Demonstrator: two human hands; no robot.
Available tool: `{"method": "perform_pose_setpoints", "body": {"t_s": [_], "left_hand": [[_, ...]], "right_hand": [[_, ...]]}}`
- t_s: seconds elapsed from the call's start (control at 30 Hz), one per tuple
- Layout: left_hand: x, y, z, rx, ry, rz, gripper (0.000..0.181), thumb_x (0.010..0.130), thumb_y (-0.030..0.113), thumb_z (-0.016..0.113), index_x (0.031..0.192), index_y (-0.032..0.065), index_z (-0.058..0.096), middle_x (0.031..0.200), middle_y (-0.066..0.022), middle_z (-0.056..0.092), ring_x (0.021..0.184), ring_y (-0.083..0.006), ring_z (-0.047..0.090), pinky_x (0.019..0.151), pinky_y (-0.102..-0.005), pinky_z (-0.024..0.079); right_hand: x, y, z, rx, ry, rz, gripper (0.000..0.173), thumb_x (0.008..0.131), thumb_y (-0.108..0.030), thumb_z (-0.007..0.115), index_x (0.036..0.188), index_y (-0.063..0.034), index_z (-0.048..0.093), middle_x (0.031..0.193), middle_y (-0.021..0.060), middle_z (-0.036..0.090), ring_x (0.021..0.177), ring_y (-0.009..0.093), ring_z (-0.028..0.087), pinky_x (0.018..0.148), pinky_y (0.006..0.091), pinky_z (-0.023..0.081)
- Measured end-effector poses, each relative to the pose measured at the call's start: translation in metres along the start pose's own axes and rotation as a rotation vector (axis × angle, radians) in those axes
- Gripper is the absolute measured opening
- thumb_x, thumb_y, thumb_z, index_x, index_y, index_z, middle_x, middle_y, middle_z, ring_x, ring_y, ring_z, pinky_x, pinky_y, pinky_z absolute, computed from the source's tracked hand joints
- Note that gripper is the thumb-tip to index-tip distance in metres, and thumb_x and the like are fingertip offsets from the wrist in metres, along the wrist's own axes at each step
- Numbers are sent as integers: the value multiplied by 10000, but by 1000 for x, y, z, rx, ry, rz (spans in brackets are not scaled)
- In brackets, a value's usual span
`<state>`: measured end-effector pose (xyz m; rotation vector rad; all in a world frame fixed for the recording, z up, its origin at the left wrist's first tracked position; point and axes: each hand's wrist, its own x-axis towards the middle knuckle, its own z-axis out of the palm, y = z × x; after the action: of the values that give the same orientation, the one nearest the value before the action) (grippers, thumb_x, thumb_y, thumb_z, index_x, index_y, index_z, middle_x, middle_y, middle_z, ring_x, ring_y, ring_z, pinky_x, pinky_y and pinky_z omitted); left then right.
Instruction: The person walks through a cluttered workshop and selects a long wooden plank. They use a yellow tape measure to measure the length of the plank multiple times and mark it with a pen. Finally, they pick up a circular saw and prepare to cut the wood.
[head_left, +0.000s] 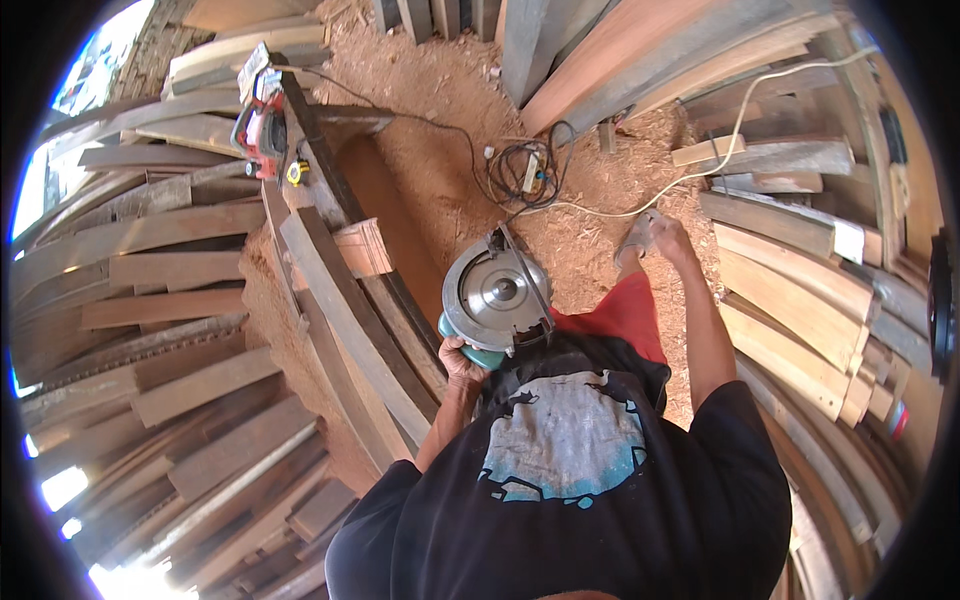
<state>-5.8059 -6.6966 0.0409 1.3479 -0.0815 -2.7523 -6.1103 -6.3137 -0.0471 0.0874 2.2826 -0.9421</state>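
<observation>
A circular saw (496, 294) with a teal body is held against my lap, its round blade and guard facing up towards me. My left hand (463, 363) is wrapped around the teal handle (481, 355) at its near end. The arm on the other side reaches forward past my red shorts (628, 309). My right hand (673, 241) has its fingers curled, above and beside my sandalled foot (637, 234); whether anything is in it is too small to tell. A dark cord (517, 215) runs from the saw's far end towards a coil on the ground.
An electric planer (262, 139) and a yellow tape measure (297, 172) rest on timber at the upper left. Beams (360, 315) lie close on my left. A power strip (532, 172) sits among coiled cables on sawdust (442, 172). Stacked boards (795, 300) line the right.
</observation>
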Motion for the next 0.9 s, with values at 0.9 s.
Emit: {"method": "perform_pose_setpoints", "body": {"t_s": [0.9], "left_hand": [[97, -67, 50, 167, 401, 66, 476, 977, 361, 514, 1327, 38, 534, 1215, -151, 627, 1040, -279, 648, 887, -417, 556]], "right_hand": [[492, 230, 115, -228, 77, -180, 265, 923, -213, 609, 1017, 28, 665, 878, 128, 676, 847, 242, 638, 762, 375, 499]]}}
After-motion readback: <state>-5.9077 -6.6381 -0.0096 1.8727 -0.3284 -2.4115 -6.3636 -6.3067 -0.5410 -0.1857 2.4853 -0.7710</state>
